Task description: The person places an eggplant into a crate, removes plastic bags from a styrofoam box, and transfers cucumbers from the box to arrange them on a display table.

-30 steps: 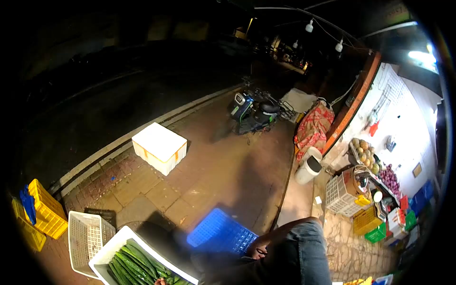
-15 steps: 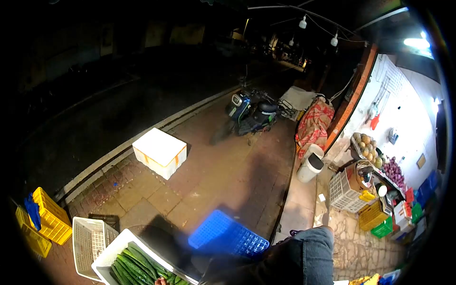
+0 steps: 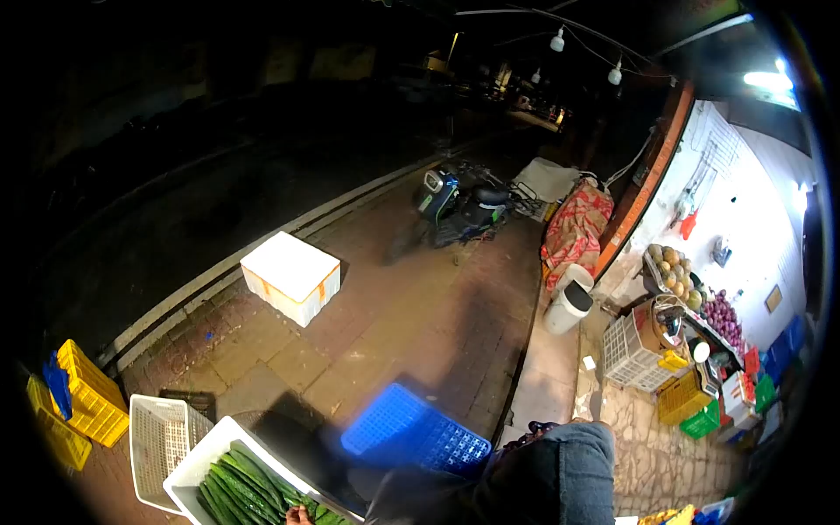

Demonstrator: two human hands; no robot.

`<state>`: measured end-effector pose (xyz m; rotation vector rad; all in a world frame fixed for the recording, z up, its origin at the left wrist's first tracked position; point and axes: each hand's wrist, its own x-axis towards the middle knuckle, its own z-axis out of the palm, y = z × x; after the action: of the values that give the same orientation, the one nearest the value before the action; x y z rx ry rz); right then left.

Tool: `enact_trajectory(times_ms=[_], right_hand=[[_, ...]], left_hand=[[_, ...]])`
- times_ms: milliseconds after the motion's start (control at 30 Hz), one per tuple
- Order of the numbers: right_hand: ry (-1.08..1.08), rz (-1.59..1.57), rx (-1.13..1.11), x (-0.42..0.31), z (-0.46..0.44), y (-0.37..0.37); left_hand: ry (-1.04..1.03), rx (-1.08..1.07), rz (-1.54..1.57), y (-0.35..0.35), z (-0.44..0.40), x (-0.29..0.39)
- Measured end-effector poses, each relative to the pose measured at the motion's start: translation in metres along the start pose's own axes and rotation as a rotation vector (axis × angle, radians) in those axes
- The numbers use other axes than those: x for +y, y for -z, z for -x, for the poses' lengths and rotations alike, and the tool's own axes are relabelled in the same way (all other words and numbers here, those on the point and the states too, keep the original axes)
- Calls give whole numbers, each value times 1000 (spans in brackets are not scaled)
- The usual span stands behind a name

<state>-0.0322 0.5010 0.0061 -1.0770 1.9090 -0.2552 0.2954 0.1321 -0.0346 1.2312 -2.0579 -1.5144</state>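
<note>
Long dark green cucumbers lie side by side in a white foam box at the lower left. At the bottom edge, only the bunched fingertips of my left hand show, closed at the end of a cucumber among the others; the rest of this hand is cut off by the frame. My right hand is out of view. My bent knee in blue jeans is to the right of the box, with dark clothing between them.
A blue crate lies ahead of my knees. White and yellow crates stand left. Farther off are a closed foam box, a scooter and white buckets. Produce and crates line the right wall.
The fingers have risen slightly into view over the cucumbers. The whole scene has shifted a little left and up as my head moved.
</note>
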Motion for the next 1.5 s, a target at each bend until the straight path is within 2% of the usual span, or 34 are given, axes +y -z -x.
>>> enact_trajectory(times_ms=[33, 67, 100, 133, 167, 233, 267, 300, 367, 533, 633, 700, 733, 767, 833, 867, 900, 933, 1033, 1133, 1233, 1367, 1400, 1500], right_hand=[[-1, -4, -7, 1, 3, 0], [-1, -4, -15, 1, 6, 0], [2, -5, -23, 1, 9, 0], [5, -7, -23, 0, 12, -1], [9, -4, -25, 0, 14, 0], [29, 0, -45, -2, 18, 1], [45, 7, -59, -2, 19, 3], [63, 12, -81, -3, 19, 4], [119, 33, -137, -6, 20, 14], [317, 85, -254, -30, -3, 50], [111, 228, -481, -84, -30, 92], [134, 137, -506, -129, -34, 112], [139, 90, -512, -143, -39, 115], [251, 77, -532, -139, -48, 114], [470, 36, -578, -119, -72, 115], [467, 133, -591, -144, -71, 126], [403, 38, -625, -144, -76, 124], [329, -58, -654, -139, -81, 124], [479, 323, -775, -161, -99, 131], [511, 610, -804, -178, -117, 130], [480, 552, -839, -188, -124, 133], [281, 540, -828, -177, -132, 128], [328, 609, -872, -213, -122, 135], [94, 596, -876, -204, -126, 124]], left_hand=[[-25, -22, 25, 1, 5, 5], [-174, -58, 83, -6, 5, -15], [71, -175, -24, -7, 10, 4], [121, -238, 29, -3, 26, 23], [173, -301, 83, 7, 41, 72], [144, -428, 210, 13, 59, 81], [429, -405, 262, 6, 70, 55], [208, -347, 317, -1, 80, 36], [330, -391, 297, 9, 100, 49], [388, -358, 341, 29, 153, 29], [399, -333, 410, 29, 193, 5], [484, -268, 313, 46, 209, 49], [564, -286, 368, 38, 223, 29], [398, -245, 216, 41, 229, 35], [577, -292, 293, 46, 241, 51], [428, -230, 302, 36, 253, 34], [521, -252, 375, 42, 254, 52], [475, -244, 357, 36, 259, 46], [452, -202, 315, 31, 265, 48], [507, -128, 260, 39, 259, 79], [524, -102, 270, 27, 264, 72], [521, -5, 304, 18, 275, 75], [534, 9, 271, 14, 277, 72], [593, 47, 273, 3, 278, 61]])
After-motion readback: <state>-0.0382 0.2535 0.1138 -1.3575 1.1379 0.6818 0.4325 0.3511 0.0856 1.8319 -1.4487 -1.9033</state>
